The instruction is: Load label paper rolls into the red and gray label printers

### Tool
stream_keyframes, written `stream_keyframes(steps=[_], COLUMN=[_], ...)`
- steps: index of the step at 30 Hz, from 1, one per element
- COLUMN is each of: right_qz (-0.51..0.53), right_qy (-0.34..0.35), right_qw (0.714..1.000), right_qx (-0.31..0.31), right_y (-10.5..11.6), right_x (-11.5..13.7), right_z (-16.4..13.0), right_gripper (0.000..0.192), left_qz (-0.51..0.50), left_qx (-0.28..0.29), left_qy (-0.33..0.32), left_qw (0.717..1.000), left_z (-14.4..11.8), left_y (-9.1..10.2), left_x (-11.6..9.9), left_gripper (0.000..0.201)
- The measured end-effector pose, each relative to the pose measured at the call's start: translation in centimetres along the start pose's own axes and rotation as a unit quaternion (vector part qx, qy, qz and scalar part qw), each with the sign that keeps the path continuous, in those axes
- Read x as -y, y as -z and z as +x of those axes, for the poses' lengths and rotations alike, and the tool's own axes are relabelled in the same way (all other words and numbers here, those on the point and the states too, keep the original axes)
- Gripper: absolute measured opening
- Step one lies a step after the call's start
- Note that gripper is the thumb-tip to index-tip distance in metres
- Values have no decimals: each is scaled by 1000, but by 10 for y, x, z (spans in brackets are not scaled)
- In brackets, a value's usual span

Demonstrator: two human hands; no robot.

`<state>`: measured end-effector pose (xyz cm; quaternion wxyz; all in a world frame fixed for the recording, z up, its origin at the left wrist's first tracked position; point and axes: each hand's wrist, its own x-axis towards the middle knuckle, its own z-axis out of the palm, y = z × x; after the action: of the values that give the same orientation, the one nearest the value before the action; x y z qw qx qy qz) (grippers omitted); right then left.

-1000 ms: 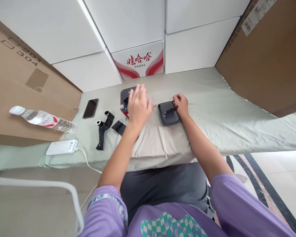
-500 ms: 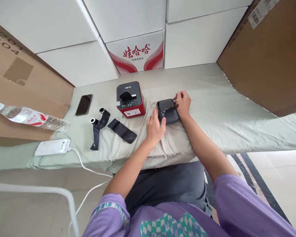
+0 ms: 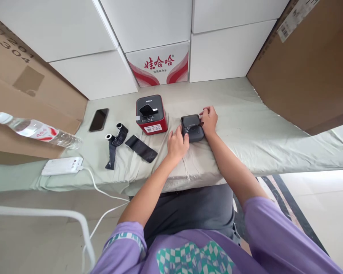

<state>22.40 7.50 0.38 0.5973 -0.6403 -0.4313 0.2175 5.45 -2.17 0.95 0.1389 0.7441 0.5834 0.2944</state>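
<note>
Printer [image 3: 192,128] between hands, apparently touching both.

Red "娃哈哈" on the white carton [image 3: 158,64], "304" on the brown cardboard box [image 3: 14,53]

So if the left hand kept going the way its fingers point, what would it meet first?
The left hand points up and right at the small dark grey printer, and its fingertips already seem to touch that printer's left side. The right hand rests on the far side.

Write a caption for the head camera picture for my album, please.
Both hands, left hand and right hand, grip a small dark grey box-shaped printer on a pale green cloth-covered table.
</note>
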Motion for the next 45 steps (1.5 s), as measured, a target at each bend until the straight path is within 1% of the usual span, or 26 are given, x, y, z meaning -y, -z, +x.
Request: stream_keyframes(steps=[13, 19, 24, 29, 33, 37, 39, 42, 43, 45], right_qz=[18, 20, 18, 16, 9, -1, -6, -14, -16, -18], right_qy=[-14, 4, 3, -9, -8, -11, -11, -12, -12, -8], right_qw=[1000, 1000, 1000, 1000, 1000, 1000, 1000, 1000, 1000, 1000], right_qx=[-10, -8, -4, 8, 7, 11, 13, 18, 20, 19], right_y=[-3, -4, -3, -2, -2, -4, -5, -6, -7, -8], right_x=[-5, -9, -6, -4, -5, -8, -9, -11, -12, -13], right_z=[5, 7, 6, 6, 8, 10, 11, 12, 12, 12], right_gripper=[11, 10, 11, 11, 11, 11, 12, 12, 12, 12], left_qz=[5, -10, -52, -118, -154, -174, -168, -128, -114, -90], left_qx=[-21, -43, -67, -85, -69, -22, 1, 54, 78, 120], left_qy=[2, 36, 14, 8, -8, -7, -1, -22, -33, -44], left_qw=[1000, 998, 996, 989, 986, 984, 986, 990, 990, 988], left_z=[-4, -3, -2, 9, 25, 44, 54, 65, 67, 73], left_y=[-4, -6, -1, 3, 7, 12, 16, 27, 32, 43], left_x=[1, 5, 8, 14, 14, 8, 5, 3, 2, 1], left_gripper=[49, 49, 41, 35, 37, 46, 52, 66, 68, 65])
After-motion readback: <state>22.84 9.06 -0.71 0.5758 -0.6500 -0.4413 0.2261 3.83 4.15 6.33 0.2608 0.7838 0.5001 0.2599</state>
